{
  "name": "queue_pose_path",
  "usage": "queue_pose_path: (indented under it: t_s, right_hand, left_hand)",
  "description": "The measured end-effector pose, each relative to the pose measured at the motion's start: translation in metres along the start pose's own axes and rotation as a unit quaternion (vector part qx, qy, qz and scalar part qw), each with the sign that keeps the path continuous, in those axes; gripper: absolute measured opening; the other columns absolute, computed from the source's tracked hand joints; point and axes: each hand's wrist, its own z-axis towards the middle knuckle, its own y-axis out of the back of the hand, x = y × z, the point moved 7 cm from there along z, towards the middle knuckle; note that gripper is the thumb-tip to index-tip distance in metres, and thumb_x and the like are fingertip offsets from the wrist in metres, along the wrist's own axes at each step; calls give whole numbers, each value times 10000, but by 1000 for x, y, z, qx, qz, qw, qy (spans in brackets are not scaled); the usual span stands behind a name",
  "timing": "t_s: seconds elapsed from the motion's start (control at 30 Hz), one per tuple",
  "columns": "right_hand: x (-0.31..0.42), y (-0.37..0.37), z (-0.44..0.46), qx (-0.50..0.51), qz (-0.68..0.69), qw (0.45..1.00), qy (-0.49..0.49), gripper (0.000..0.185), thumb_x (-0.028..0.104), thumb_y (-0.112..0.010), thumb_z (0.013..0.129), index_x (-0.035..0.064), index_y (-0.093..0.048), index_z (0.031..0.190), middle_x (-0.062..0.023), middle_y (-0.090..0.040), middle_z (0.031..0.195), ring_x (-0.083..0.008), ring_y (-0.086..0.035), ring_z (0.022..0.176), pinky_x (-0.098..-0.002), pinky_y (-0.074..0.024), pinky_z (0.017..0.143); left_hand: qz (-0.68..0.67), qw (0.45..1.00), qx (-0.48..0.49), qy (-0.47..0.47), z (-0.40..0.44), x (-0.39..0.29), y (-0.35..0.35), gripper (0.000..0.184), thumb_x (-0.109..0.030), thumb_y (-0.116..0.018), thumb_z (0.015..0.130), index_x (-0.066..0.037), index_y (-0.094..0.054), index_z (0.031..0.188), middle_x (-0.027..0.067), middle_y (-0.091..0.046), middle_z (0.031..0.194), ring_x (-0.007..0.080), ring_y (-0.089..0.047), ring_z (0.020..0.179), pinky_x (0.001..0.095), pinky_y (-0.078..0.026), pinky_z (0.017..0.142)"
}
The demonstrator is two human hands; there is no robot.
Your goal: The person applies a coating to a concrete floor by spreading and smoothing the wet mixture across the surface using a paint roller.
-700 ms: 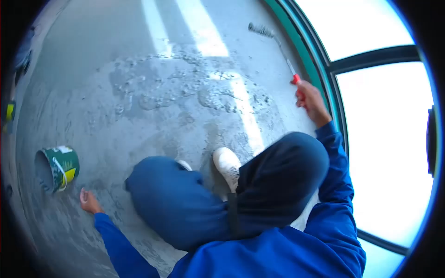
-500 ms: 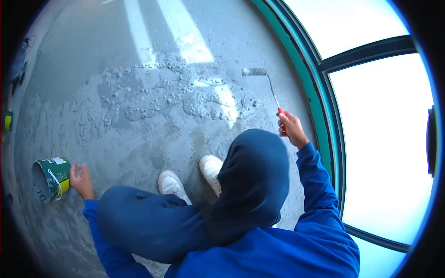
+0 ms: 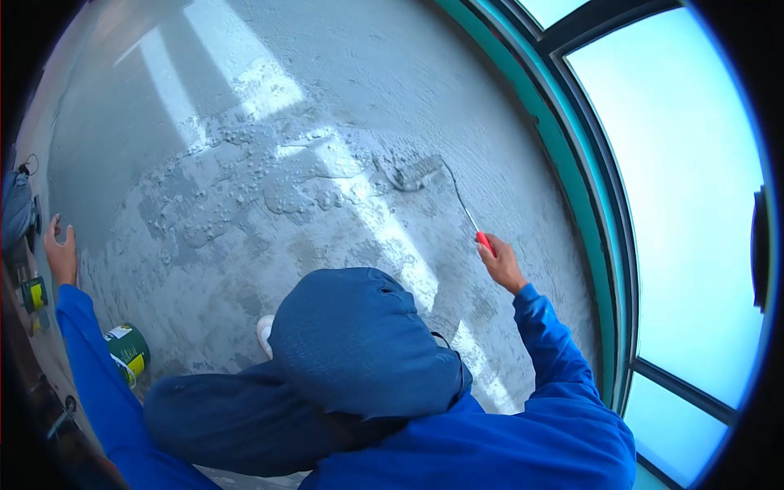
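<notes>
My right hand (image 3: 501, 265) is closed round the red handle of a paint roller (image 3: 418, 174). The roller's grey-coated sleeve lies on the floor at the right end of a patch of lumpy wet grey coating (image 3: 302, 193). Out to the left, my left hand (image 3: 60, 251) is raised with its fingers apart and nothing in them. Below that hand, a green and yellow bucket (image 3: 131, 349) with a white handle stands on the floor, partly covered by my left sleeve.
A green-edged frame and tall window panes (image 3: 670, 204) run along the right side. Another green and yellow container (image 3: 34, 294) and a dark bag-like item (image 3: 16, 208) sit at the far left. Sunlight stripes the grey floor (image 3: 367, 73).
The roller has come down and left into the lumpy coating. My left hand has left the bucket's side and moved up and left. My view has turned and my knees have shifted.
</notes>
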Motion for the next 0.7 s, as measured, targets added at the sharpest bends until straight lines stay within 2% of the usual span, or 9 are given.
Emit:
queue_pose_path:
  t_s: [0.1,0.2,0.3,0.4,0.43,0.5,0.57,0.67,0.7]
  right_hand:
    - [-7,18,-52,44,152,968,-195,291,275,-533,889,28,-576,1036,-13,-517,690,-87,-472,604,-268,-388,528]
    - [-5,31,-80,37,194,943,-266,294,280,-540,891,32,-576,1045,7,-504,690,-70,-461,596,-248,-377,518]
    - [5,34,-78,22,196,936,-292,307,287,-539,894,24,-575,1048,12,-493,687,-68,-447,593,-244,-378,525]
    - [3,15,-62,-3,190,956,-226,307,287,-539,894,24,-576,1049,14,-496,695,-60,-452,599,-239,-380,531]
    - [-5,10,-65,6,164,963,-216,312,288,-537,889,25,-571,1052,-42,-557,723,-117,-525,633,-277,-420,574]
    - [-14,6,-74,5,69,984,-163,311,281,-533,883,27,-565,1059,-99,-590,770,-180,-568,688,-313,-440,623]
    - [-19,8,-91,2,10,990,-140,315,268,-528,872,32,-557,1078,-179,-611,852,-279,-604,791,-362,-454,710]
    - [-34,14,-125,-1,-5,982,-188,323,292,-529,876,23,-570,1051,-162,-604,870,-248,-588,805,-347,-450,738]
    - [-35,18,-132,-17,-2,986,-165,341,311,-545,873,14,-580,1036,-111,-598,805,-196,-564,719,-324,-448,676]
  left_hand:
    - [90,995,23,-18,16,-36,-6,376,-183,-577,833,-102,-528,1196,153,-533,1102,275,-523,1027,356,-419,883]
    - [106,993,47,-29,27,-27,-28,381,-183,-572,835,-98,-520,1203,157,-525,1127,291,-515,1055,365,-411,903]
    - [44,997,53,-17,25,-18,-50,410,-178,-575,826,-93,-506,1221,174,-526,1100,306,-512,1044,366,-402,894]
    - [96,992,84,20,9,-14,-67,418,-194,-576,822,-73,-506,1216,178,-522,1137,308,-515,1058,370,-400,908]
    - [96,991,93,14,5,-11,-73,421,-200,-575,821,-66,-507,1215,180,-522,1141,309,-516,1058,374,-400,910]
    - [95,989,113,0,-2,-1,-85,429,-212,-573,820,-51,-509,1211,182,-523,1150,310,-519,1058,380,-400,913]
    - [67,992,97,41,-6,19,-92,427,-232,-572,824,-70,-510,1214,172,-505,1176,307,-504,1085,389,-396,920]
    - [68,989,107,75,-10,45,-102,444,-246,-574,822,-77,-502,1226,165,-494,1194,304,-493,1107,399,-391,930]
    - [73,987,117,82,-12,50,-106,453,-248,-575,820,-75,-499,1231,164,-493,1196,303,-491,1110,401,-390,933]
